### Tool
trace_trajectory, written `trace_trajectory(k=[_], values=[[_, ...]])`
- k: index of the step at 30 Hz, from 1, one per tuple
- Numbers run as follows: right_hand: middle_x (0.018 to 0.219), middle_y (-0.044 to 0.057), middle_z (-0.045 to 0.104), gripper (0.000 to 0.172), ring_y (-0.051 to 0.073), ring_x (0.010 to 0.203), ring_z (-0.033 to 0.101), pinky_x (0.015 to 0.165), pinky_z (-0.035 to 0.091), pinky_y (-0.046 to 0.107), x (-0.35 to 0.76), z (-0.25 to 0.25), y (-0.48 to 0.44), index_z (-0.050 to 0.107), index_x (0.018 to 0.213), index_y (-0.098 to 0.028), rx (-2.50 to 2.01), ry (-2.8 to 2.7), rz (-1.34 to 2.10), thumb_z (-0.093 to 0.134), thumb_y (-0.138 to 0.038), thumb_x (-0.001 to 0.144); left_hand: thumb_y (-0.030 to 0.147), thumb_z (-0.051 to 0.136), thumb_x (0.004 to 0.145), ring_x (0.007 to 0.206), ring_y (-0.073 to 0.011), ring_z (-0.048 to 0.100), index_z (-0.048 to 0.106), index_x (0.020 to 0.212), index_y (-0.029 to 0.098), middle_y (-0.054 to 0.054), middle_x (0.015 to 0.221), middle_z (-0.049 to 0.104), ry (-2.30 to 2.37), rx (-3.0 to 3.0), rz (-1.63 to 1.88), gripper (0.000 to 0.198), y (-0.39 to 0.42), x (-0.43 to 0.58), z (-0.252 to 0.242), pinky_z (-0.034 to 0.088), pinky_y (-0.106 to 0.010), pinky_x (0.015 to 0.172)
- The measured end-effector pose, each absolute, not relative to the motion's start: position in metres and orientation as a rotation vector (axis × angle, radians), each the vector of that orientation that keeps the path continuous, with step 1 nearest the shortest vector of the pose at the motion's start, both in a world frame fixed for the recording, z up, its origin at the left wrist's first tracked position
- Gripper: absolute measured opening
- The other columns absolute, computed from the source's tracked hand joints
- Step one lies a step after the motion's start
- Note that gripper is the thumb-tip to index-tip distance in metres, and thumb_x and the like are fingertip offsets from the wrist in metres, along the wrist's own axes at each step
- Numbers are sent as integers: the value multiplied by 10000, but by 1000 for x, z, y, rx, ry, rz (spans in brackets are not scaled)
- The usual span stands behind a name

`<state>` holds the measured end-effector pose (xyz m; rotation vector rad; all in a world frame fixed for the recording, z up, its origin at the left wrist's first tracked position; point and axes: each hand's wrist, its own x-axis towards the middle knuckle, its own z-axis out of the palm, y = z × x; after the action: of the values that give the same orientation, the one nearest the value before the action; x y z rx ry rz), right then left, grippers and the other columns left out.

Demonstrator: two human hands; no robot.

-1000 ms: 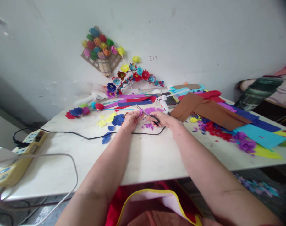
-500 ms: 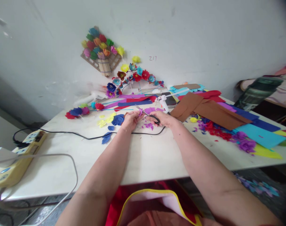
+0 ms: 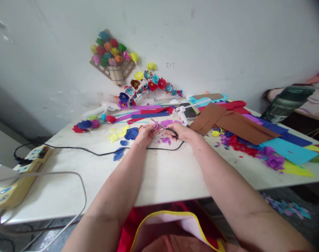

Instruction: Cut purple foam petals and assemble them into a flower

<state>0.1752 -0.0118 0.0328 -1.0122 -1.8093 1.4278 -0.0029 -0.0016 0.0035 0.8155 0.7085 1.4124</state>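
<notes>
My left hand [image 3: 146, 133] pinches a small purple paper piece [image 3: 156, 126] over the white table [image 3: 159, 171]. My right hand [image 3: 182, 132] grips black-handled scissors [image 3: 164, 127], whose blades point left at that piece. Purple scraps [image 3: 165, 140] lie just under the hands. A blue paper flower [image 3: 131, 133] sits beside my left hand.
A black cable [image 3: 96, 152] crosses the table to a yellow power strip [image 3: 20, 175] at the left. A white glue gun [image 3: 182, 114], brown sheets [image 3: 233, 122], blue and coloured paper and red and purple scraps fill the right. Finished paper flowers [image 3: 149, 84] line the wall.
The scissors' blades have shifted slightly at the purple piece; both hands stay in the same place.
</notes>
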Motion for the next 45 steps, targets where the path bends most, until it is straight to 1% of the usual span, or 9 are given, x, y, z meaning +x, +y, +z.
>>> trace_trajectory(k=[6,13,18,28,31,34,36,40,45], values=[[486,-38,526,335,53,338,451,277,214,155,180,34,-14,483,692,-160,-1005,-1862,1447,689,-411,773,111,728,616,701,-172,677,642,650,115,-44,648,670,725,815,1404,92,-3,-2,5,548,-324,803],[507,-35,543,348,50,350,456,288,240,157,182,40,-19,494,717,-156,-992,-1874,1475,673,-447,784,129,764,575,623,-137,649,641,643,120,-23,621,658,699,850,1375,141,-5,-1,6,555,-266,699],[502,-35,539,331,49,349,450,289,241,153,181,39,-18,518,763,-145,-1014,-1867,1457,642,-447,816,133,784,568,601,-130,637,633,631,127,-28,626,667,722,874,1339,164,-7,0,7,552,-265,676],[493,-40,534,352,40,334,440,284,238,148,181,39,-19,521,742,-142,-1002,-1844,1470,658,-462,796,140,803,548,624,-144,627,614,584,136,-16,597,638,702,898,1339,193,-6,1,6,548,-333,765],[484,-45,530,361,38,321,419,283,233,152,181,39,-18,516,734,-145,-994,-1850,1470,661,-472,789,156,810,541,620,-143,626,612,582,138,-11,592,632,712,910,1330,203,-6,1,6,551,-324,741],[471,-45,520,360,45,326,425,279,219,156,181,36,-15,513,724,-149,-994,-1850,1470,675,-466,778,154,816,528,604,-142,615,611,579,141,-10,579,625,715,907,1332,212,-6,1,6,550,-311,703],[467,-48,512,348,50,328,429,278,219,160,180,34,-12,512,719,-153,-999,-1842,1471,696,-446,764,150,813,541,601,-142,610,615,587,139,-13,586,626,717,905,1338,203,-6,0,5,547,-327,723],[474,-50,518,320,55,329,442,287,262,161,180,29,-9,509,711,-159,-981,-1817,1472,721,-396,751,142,796,557,648,-146,616,636,609,134,-25,638,653,708,905,1349,168,-5,-1,4,538,-345,764],[455,-50,513,294,57,319,432,295,297,160,179,31,-11,503,701,-161,-979,-1775,1507,704,-360,782,135,776,550,642,-135,599,660,604,125,-29,641,656,708,910,1364,128,-4,-1,3,533,-315,716]])
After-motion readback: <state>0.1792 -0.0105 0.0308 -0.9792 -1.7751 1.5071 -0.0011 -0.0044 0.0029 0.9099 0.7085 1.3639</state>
